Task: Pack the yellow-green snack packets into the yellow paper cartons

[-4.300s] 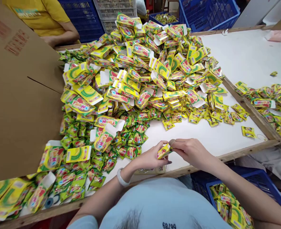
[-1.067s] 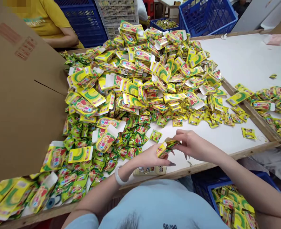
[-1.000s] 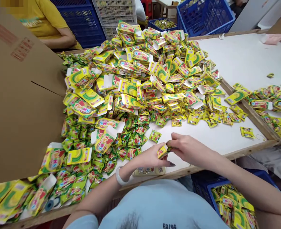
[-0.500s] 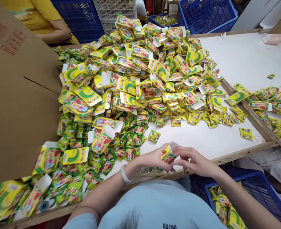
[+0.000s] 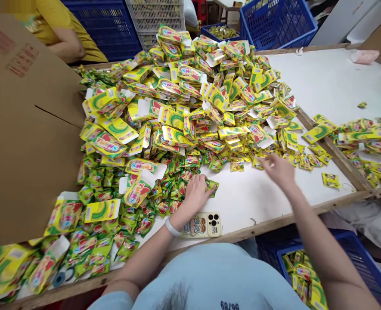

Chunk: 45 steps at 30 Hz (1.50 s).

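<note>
My left hand (image 5: 196,191) is on the near edge of the green candy packets (image 5: 177,189), fingers bent down among them; a green packet (image 5: 212,187) lies against its fingers. What its fingertips grip, if anything, is hidden. Over the white tabletop, my right hand (image 5: 278,170) reaches to the yellow packets (image 5: 264,161), its fingertips drawn together and blurred. Beyond both hands rises a large heap of yellow candy boxes (image 5: 174,116), some with white flaps open. A phone in a cream case (image 5: 203,224) lies below my left hand.
A cardboard box (image 5: 25,142) stands at the left. Wooden strips (image 5: 342,161) edge and divide the table. A blue crate (image 5: 354,254) holding boxes is below the table at the right. Across the table, a person's arm in a yellow sleeve (image 5: 54,19) shows.
The small box that both hands held is gone from them. My left hand has moved up and left to the green packets, my right hand up and right to the yellow ones, uncovering the phone.
</note>
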### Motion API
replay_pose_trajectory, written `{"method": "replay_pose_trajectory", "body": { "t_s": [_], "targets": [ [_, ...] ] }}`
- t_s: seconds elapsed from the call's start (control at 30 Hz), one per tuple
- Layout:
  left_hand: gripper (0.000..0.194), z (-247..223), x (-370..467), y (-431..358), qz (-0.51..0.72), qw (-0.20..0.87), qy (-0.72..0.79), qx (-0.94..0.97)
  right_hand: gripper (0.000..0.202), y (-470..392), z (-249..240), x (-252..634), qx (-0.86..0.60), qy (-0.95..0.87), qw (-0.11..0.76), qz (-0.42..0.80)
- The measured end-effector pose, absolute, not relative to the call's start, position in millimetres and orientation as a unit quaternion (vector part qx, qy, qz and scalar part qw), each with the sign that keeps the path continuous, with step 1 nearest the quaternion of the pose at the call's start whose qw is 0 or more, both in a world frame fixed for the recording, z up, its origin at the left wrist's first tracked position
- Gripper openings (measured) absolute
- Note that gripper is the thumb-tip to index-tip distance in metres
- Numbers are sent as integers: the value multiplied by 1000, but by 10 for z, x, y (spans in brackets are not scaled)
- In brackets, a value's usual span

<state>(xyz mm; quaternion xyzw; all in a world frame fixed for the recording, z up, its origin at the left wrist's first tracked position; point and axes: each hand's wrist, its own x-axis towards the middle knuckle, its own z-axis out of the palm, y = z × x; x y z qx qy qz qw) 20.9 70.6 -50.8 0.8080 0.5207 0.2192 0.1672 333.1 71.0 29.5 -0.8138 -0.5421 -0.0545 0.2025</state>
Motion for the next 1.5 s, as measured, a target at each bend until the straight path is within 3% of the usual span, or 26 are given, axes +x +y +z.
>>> {"method": "replay_pose_trajectory", "body": {
  "t_s": [0.2,0.33,0.43,0.6,0.67,0.83,0.97,1.1,1.17,1.3,1.5],
  "targets": [
    [37,-627,130,764,353,404,482,693,54,1050,-214,2691,-744,-523,396,125],
    [47,-658,134,821,373,573,432,588,59,668,-200,2629,-682,-547,430,224],
    [40,-561,158,829,367,587,385,610,52,400,-159,2376,-571,-631,426,308],
    [46,-317,120,742,362,626,315,615,30,401,-96,2052,-507,-723,417,214],
    [48,-280,91,699,375,618,306,619,28,439,-117,2022,-507,-713,422,239],
    [33,-294,89,647,401,491,334,697,50,427,-216,1960,-429,-584,447,525],
    [33,-101,37,797,399,263,347,807,48,500,-230,1932,-418,-546,455,566],
    [53,406,-271,1197,379,-42,427,820,47,515,-195,2117,-454,-565,463,510],
    [54,614,-485,1429,341,-136,487,792,44,447,-187,2230,-471,-600,445,470],
    [37,690,-793,1680,269,-209,493,801,30,309,-172,2232,-503,-698,414,298],
    [38,608,-888,1160,259,-237,338,873,15,422,-34,1772,-427,-839,336,-36]
  ]
}}
